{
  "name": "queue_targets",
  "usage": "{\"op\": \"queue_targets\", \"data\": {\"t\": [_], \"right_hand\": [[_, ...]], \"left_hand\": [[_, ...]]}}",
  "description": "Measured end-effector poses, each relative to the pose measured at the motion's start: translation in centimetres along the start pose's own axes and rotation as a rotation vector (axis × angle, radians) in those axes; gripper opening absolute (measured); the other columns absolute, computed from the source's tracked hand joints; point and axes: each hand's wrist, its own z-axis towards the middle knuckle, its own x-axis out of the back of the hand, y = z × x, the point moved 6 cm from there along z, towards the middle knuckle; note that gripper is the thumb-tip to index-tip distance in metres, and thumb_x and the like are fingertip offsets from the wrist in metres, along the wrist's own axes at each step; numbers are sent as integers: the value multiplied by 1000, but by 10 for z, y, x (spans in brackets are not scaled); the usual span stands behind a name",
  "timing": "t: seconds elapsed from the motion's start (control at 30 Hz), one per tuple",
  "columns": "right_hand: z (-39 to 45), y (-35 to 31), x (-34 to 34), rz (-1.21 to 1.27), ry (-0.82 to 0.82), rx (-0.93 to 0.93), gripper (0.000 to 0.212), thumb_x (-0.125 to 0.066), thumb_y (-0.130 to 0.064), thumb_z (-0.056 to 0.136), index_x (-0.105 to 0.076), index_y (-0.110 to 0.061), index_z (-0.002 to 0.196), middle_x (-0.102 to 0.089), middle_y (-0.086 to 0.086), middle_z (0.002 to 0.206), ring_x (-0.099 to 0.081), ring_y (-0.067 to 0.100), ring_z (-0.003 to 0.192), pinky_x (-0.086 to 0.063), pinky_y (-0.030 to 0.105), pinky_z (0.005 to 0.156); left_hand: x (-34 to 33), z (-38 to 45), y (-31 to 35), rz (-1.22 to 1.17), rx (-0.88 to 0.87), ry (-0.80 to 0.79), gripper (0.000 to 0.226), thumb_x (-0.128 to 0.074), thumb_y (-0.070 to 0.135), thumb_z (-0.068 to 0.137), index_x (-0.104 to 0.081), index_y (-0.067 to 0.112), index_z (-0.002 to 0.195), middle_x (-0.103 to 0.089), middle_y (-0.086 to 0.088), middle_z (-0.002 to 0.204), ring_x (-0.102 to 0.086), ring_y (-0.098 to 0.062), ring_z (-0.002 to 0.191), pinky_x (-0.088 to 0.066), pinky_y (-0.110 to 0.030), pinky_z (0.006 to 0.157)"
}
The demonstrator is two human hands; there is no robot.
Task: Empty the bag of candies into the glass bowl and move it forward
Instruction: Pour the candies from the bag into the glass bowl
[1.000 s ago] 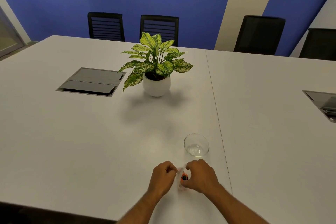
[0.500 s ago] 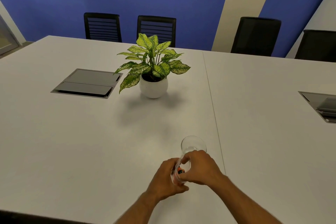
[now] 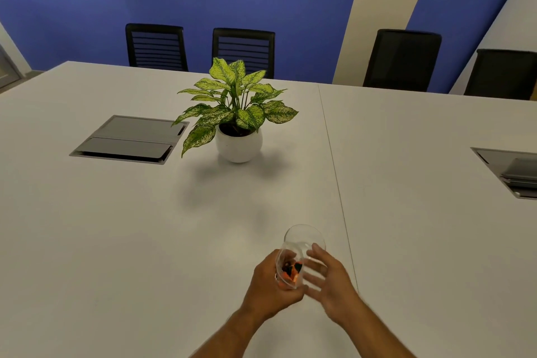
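Note:
A small clear plastic bag of candies, orange and black inside, is held up off the white table by my left hand, which grips its lower part. My right hand is just right of the bag with its fingers spread and blurred; it looks to have let go. The empty glass bowl stands directly behind the bag, partly hidden by the bag's top and my right fingers.
A potted green plant in a white pot stands further back at the centre. Grey cable hatches are set in the table at the left and right edge. Black chairs line the far side.
Both hands lifted the bag from the table and brought it towards the bowl. My left hand shifted under the bag, and my right hand opened and drew away to the right.

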Motion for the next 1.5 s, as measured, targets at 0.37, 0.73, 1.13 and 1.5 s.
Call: {"op": "queue_targets", "data": {"t": [0.37,0.73,1.13,1.5], "right_hand": [[16,15,-21,450,-217,-148,52,-64,-45,84,-70,-5,116,-72,18,113,-69,33,107,-59,40,85],[52,-7,14,455,-10,-31,47,-86,-26,62,-72,-5,102,-76,16,89,-73,28,73,-62,37,62],[95,-42,56,29,352,365,21,-75,-23,83,-73,-19,104,-74,14,102,-73,27,85,-62,49,75],[95,-75,22,-846,490,835,31,-73,-17,85,-70,-13,115,-71,3,101,-65,13,85,-53,27,79]], "left_hand": [[-18,25,26,-175,-110,49,50,-91,36,63,-65,36,105,-73,14,100,-71,-13,97,-59,-19,80],[1,25,-42,135,16,-12,85,-56,87,66,-35,47,138,-37,22,149,-36,-2,141,-32,-26,118],[-6,56,-90,797,50,-1,82,-28,74,90,-35,22,153,-31,1,163,-19,-19,153,12,-37,123],[-25,64,-134,992,76,-99,87,-19,79,89,-20,25,157,-14,-4,167,34,-13,147,3,-57,119]]}}
